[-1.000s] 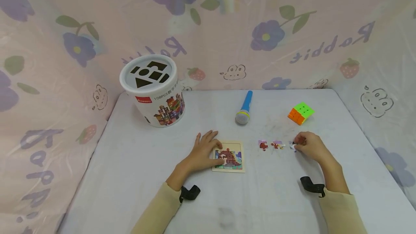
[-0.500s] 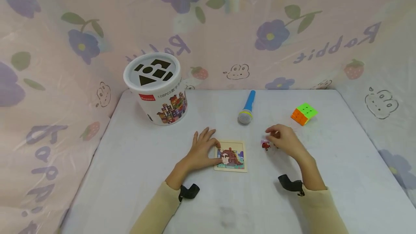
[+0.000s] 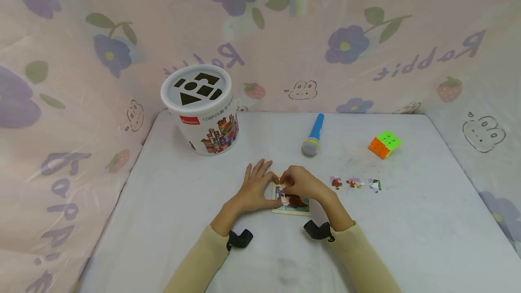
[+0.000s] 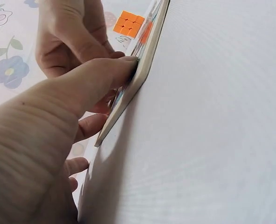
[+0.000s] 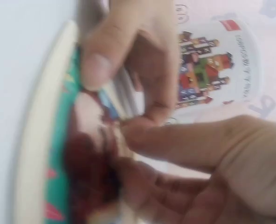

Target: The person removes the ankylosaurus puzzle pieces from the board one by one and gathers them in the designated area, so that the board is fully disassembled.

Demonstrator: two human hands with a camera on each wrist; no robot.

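In the head view, my left hand lies at the left edge of a small wood-framed jigsaw puzzle. Its thumb presses on the picture and its index finger bends to the upper corner; the other fingers are spread. My right hand reaches over the puzzle from the right. Thumb and index finger pinch a small puzzle piece against the picture, mostly hidden and blurred in the right wrist view. Three loose pieces lie in a row to the right: one reddish piece, one mixed-colour piece, one green-and-white piece.
A white tub with shape cutouts in its lid stands at the back left. Behind the puzzle lies a blue toy microphone. A puzzle cube sits further right on the white table. Patterned cloth surrounds the table.
My right hand has moved left from the far end of the loose pieces, past them, onto the puzzle. The left hand has stayed at the frame's left edge. The head view has shifted slightly.
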